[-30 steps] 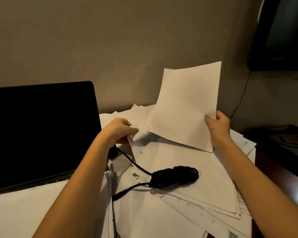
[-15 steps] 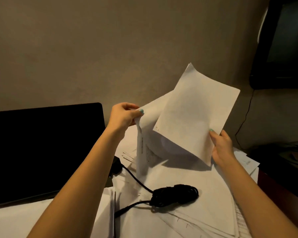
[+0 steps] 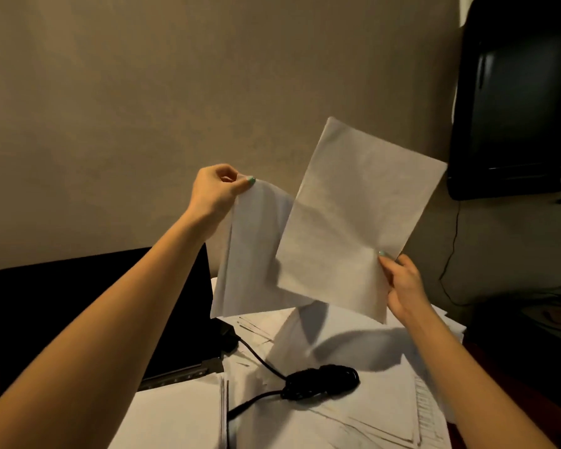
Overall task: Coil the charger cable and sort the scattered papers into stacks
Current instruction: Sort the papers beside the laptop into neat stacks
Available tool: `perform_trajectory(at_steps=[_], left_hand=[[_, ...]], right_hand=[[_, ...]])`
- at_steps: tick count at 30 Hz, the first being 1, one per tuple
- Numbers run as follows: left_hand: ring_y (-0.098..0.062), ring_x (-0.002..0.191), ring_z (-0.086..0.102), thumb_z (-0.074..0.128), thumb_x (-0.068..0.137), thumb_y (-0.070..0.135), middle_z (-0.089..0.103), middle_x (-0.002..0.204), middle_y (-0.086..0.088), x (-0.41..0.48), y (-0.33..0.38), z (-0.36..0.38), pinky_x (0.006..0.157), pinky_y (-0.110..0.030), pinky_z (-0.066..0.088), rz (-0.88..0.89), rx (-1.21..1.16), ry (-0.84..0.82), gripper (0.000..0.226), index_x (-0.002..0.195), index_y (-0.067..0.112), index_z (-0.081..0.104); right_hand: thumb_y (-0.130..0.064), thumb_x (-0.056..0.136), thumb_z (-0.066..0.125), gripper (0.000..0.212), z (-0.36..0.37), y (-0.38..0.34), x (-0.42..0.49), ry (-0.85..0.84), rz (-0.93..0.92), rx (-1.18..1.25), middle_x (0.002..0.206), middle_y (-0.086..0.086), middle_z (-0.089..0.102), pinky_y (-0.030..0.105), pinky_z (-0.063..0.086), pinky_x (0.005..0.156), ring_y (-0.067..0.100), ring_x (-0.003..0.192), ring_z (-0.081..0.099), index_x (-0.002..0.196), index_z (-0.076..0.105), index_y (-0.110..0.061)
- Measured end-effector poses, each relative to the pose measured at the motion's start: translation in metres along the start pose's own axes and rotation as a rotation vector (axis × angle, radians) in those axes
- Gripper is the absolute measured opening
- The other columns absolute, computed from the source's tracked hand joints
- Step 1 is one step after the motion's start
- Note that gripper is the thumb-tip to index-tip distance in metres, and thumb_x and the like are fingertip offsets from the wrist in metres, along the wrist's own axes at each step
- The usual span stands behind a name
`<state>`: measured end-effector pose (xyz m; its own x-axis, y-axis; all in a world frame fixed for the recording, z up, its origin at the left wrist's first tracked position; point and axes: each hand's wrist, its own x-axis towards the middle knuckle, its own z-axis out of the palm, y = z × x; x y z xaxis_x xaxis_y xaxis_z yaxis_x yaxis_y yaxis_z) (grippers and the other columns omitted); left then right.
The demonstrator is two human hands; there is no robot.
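My left hand (image 3: 216, 192) pinches the top corner of a white sheet (image 3: 250, 254) that hangs down above the desk. My right hand (image 3: 402, 283) grips the lower right edge of a second sheet (image 3: 353, 222), held up and tilted in front of the first. Below them, the black charger cable (image 3: 321, 379) lies coiled in a bundle on the scattered papers (image 3: 370, 409), with one lead running back to a plug by the laptop and another toward me. A neater stack of papers (image 3: 175, 413) lies at the lower left.
An open black laptop (image 3: 94, 312) stands at the left. A dark monitor (image 3: 518, 102) hangs at the upper right with a thin wire below it. A dark object (image 3: 531, 325) sits at the right, beside the wooden desk edge (image 3: 499, 400). The wall is close behind.
Both hands have risen from the desk. The left hand lifted its sheet clear of the pile, and the right hand raised its sheet higher and to the right.
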<state>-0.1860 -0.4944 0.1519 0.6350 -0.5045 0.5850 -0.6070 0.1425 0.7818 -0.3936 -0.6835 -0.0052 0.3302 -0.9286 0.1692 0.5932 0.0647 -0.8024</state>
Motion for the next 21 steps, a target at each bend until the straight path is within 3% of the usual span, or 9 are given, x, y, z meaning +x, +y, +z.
perform_trajectory(at_steps=[4, 7, 10, 12, 14, 18, 21], left_hand=[[-0.010, 0.063, 0.043, 0.061, 0.092, 0.019, 0.050, 0.067, 0.004, -0.023, 0.000, 0.004, 0.057, -0.026, 0.036, 0.092, 0.050, 0.145, 0.026, 0.069, 0.018, 0.050], [-0.012, 0.065, 0.043, 0.054, 0.096, 0.018, 0.050, 0.068, 0.003, -0.049, -0.013, 0.010, 0.060, -0.028, 0.035, 0.053, -0.028, 0.205, 0.020, 0.077, 0.012, 0.052], [-0.009, 0.059, 0.041, 0.050, 0.098, 0.020, 0.050, 0.068, 0.003, -0.077, -0.029, 0.007, 0.057, -0.027, 0.035, -0.003, -0.092, 0.285, 0.019, 0.080, 0.014, 0.051], [-0.007, 0.055, 0.040, 0.048, 0.099, 0.017, 0.050, 0.070, 0.002, -0.095, -0.038, 0.004, 0.052, -0.024, 0.035, -0.004, -0.123, 0.298, 0.008, 0.093, 0.016, 0.053], [-0.006, 0.050, 0.039, 0.048, 0.100, 0.014, 0.050, 0.070, 0.000, -0.112, -0.043, 0.002, 0.047, -0.022, 0.034, 0.020, -0.145, 0.289, 0.014, 0.109, 0.020, 0.055], [0.002, 0.070, 0.056, 0.054, 0.098, 0.021, 0.060, 0.087, 0.010, -0.127, -0.050, -0.002, 0.061, -0.015, 0.046, 0.047, -0.166, 0.364, 0.014, 0.111, 0.019, 0.060], [0.003, 0.076, 0.058, 0.060, 0.094, 0.016, 0.061, 0.092, 0.007, -0.136, -0.056, -0.002, 0.064, -0.011, 0.047, 0.049, -0.161, 0.386, 0.014, 0.108, 0.014, 0.061]], right_hand=[[0.000, 0.095, 0.051, 0.020, 0.016, 0.000, -0.020, 0.075, -0.019, 0.054, 0.091, 0.001, 0.065, 0.029, 0.052, 0.073, 0.016, 0.082, 0.062, 0.093, 0.061, -0.017], [-0.002, 0.096, 0.051, 0.019, 0.029, 0.013, -0.038, 0.130, -0.015, 0.060, 0.097, 0.005, 0.065, 0.039, 0.051, 0.083, 0.022, 0.087, 0.061, 0.095, 0.060, -0.018], [-0.003, 0.096, 0.050, 0.018, 0.040, 0.028, -0.057, 0.203, -0.053, 0.037, 0.102, 0.004, 0.063, 0.035, 0.051, 0.082, 0.022, 0.091, 0.059, 0.109, 0.058, -0.013], [-0.004, 0.096, 0.049, 0.022, 0.049, 0.037, -0.071, 0.240, -0.084, 0.005, 0.100, 0.000, 0.062, 0.032, 0.049, 0.079, 0.021, 0.089, 0.059, 0.114, 0.055, -0.017], [-0.004, 0.096, 0.049, 0.023, 0.059, 0.045, -0.084, 0.234, -0.119, -0.041, 0.109, 0.003, 0.062, 0.034, 0.048, 0.084, 0.022, 0.093, 0.059, 0.112, 0.054, -0.020], [-0.005, 0.096, 0.047, 0.035, 0.072, 0.059, -0.107, 0.209, -0.174, -0.168, 0.126, 0.009, 0.060, 0.039, 0.049, 0.097, 0.025, 0.109, 0.059, 0.131, 0.049, -0.009], [-0.003, 0.096, 0.050, 0.038, 0.073, 0.071, -0.124, 0.137, -0.195, -0.216, 0.121, 0.003, 0.060, 0.031, 0.048, 0.090, 0.019, 0.105, 0.058, 0.132, 0.047, -0.013]])
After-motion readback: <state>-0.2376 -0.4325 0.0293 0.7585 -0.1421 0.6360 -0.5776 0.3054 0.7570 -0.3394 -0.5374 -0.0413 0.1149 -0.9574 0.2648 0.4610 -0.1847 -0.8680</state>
